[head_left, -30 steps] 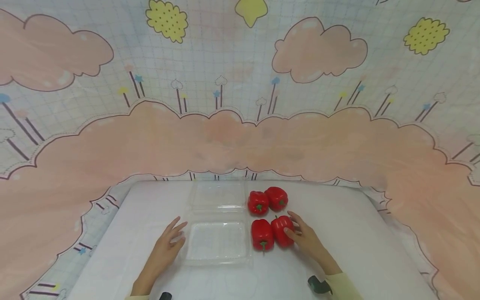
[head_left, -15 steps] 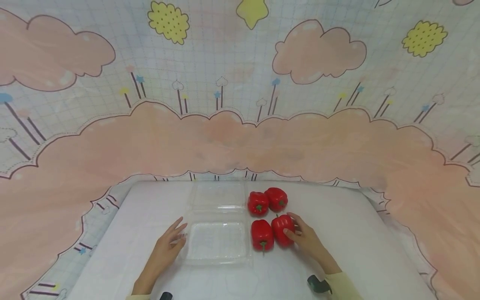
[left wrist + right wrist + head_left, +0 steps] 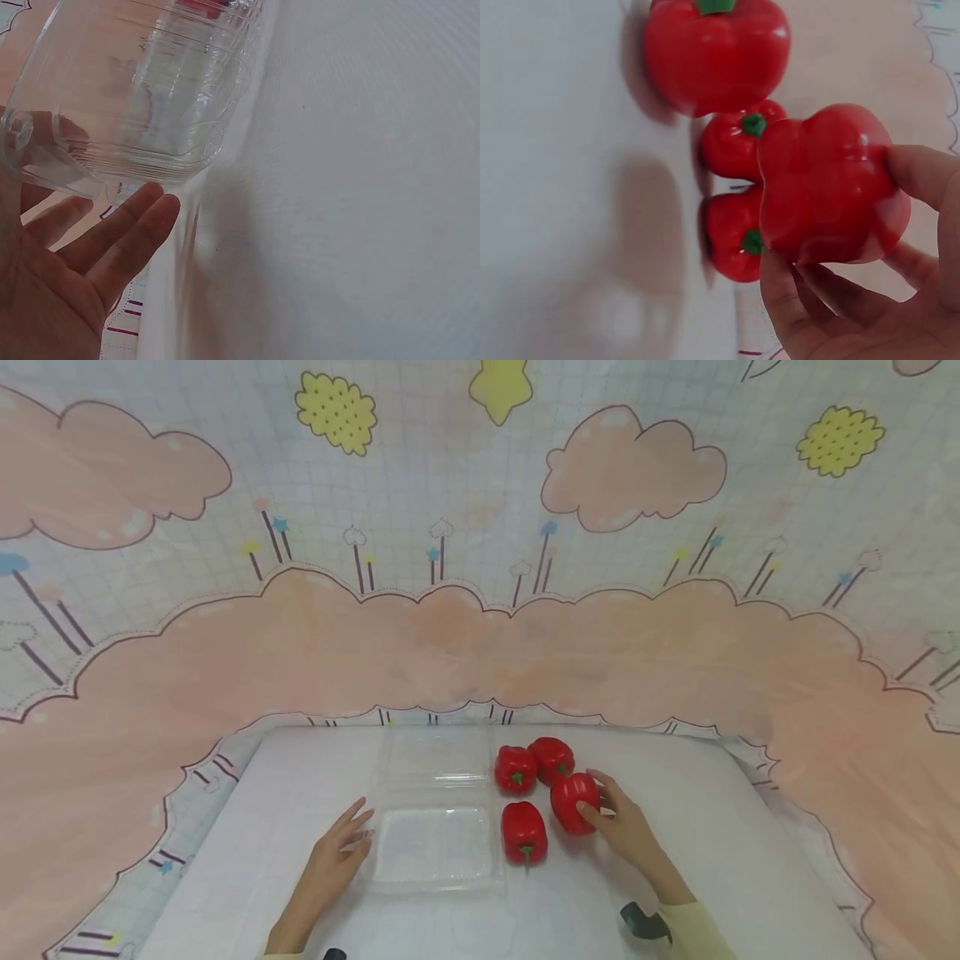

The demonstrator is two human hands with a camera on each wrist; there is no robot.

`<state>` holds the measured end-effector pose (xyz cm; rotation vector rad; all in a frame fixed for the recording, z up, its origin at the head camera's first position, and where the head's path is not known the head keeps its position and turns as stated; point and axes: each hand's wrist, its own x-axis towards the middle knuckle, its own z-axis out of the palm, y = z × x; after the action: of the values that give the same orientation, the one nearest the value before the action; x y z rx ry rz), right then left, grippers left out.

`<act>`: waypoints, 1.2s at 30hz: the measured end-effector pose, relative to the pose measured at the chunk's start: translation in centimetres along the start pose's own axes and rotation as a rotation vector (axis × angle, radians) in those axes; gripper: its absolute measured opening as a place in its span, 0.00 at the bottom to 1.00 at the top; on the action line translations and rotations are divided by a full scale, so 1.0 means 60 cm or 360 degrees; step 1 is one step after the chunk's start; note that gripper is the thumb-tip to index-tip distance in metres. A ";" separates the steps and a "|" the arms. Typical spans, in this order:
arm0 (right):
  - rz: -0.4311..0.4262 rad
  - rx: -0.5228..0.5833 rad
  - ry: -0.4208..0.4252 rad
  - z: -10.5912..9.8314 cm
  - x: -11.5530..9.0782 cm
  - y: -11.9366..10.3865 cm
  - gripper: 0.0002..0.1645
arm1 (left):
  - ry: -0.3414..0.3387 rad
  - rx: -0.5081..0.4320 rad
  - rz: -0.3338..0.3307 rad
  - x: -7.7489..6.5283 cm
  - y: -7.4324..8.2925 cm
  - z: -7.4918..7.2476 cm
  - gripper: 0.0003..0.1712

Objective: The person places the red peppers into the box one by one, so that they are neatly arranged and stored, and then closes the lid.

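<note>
My right hand grips a red bell pepper between thumb and fingers. The right wrist view shows that bell pepper lifted off the white surface, its shadow below. Three other red bell peppers lie beside the container: one at the front and two behind it, a left one and a right one. A clear plastic clamshell container lies with its lid folded back. At its left side is my left hand, fingers extended. In the left wrist view, the fingertips are by the container's edge; contact is unclear.
A white-covered table carries everything. The container's transparent lid lies flat towards the back. Behind and around the table hangs a cloth printed with clouds and stars.
The right hand has raised the front right bell pepper from the table and shifted it slightly right and back, away from the pepper beside it. The left hand has stayed by the container.
</note>
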<state>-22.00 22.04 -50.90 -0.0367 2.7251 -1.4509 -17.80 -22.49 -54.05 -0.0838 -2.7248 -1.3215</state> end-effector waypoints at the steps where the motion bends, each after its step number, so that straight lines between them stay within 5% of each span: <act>1: -0.0003 0.0000 0.0008 -0.001 0.000 -0.003 0.42 | -0.0003 0.0002 -0.0004 0.000 0.000 0.000 0.26; 20: -0.0045 0.0112 0.0031 0.007 -0.009 -0.057 0.42 | 0.0014 -0.0028 0.0020 0.000 -0.003 0.002 0.26; 36: -0.0231 0.0177 -0.0063 0.030 -0.011 -0.096 0.41 | 0.0005 -0.0014 0.0004 0.000 -0.001 0.001 0.26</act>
<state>-21.23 17.35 -47.13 -0.2605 2.6547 -1.6169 -17.79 -22.45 -54.12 -0.0858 -2.7155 -1.3323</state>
